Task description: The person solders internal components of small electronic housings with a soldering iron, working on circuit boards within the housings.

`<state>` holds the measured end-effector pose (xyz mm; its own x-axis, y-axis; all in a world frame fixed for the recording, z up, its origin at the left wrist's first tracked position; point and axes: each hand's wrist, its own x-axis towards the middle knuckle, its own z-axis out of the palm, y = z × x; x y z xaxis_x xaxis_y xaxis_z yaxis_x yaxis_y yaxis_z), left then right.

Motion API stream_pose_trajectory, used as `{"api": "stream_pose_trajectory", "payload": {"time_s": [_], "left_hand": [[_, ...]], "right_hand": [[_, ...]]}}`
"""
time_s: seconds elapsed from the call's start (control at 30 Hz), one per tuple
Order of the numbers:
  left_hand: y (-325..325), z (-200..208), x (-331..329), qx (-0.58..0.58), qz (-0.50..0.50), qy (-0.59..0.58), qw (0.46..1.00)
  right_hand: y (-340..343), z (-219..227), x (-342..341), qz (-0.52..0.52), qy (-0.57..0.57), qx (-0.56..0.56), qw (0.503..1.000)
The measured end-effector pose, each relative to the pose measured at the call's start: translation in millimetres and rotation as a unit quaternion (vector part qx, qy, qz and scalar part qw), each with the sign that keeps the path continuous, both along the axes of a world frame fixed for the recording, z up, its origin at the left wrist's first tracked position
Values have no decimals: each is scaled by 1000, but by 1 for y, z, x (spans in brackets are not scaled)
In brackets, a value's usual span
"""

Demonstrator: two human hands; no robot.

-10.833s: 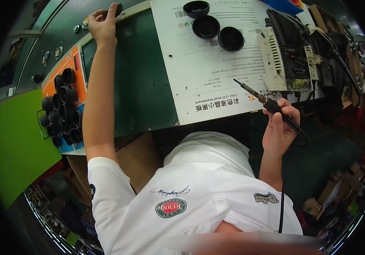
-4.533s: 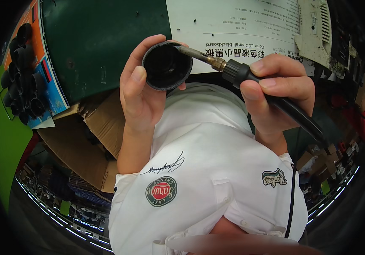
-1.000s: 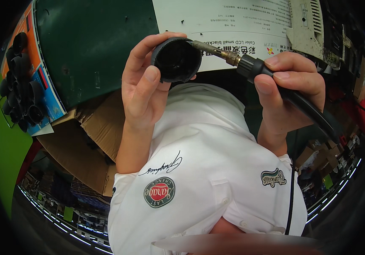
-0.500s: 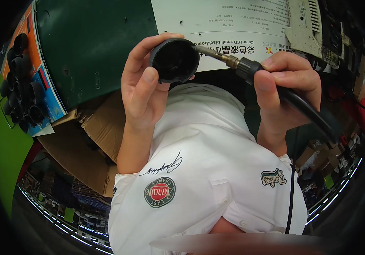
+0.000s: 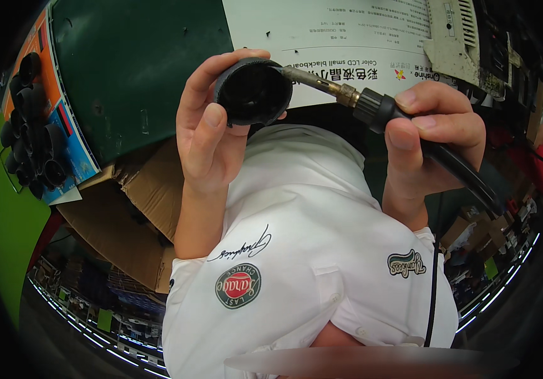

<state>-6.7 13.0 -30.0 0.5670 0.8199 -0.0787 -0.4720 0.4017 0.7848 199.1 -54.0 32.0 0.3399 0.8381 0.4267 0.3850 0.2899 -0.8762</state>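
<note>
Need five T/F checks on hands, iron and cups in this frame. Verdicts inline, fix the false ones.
1. The left hand holds a cup. True.
2. The right hand holds nothing. False: it holds the iron.
3. The iron points away from the cup. False: it points at the cup's rim.
4. The held cup's opening faces the camera. True.
5. More cups sit on the board at left. True.

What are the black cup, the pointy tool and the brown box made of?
Black cup: probably plastic, since its inside shines softly. Pointy tool: seemingly metal, with a brassy shiny collar; its black ridged grip may be plastic or rubber. Brown box: likely cardboard, matte and creased.
</note>
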Motion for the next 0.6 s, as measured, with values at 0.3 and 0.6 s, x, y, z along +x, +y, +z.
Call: {"api": "stream_pose_trajectory", "payload": {"time_s": [0.3,0.6], "left_hand": [[-2,1,1,-9,2,13,1000],[-2,-1,1,-5,-3,8,1000]], "right_hand": [[2,-3,-2,4,-39,7,999],[2,-4,-3,-5,-12,6,1000]]}}
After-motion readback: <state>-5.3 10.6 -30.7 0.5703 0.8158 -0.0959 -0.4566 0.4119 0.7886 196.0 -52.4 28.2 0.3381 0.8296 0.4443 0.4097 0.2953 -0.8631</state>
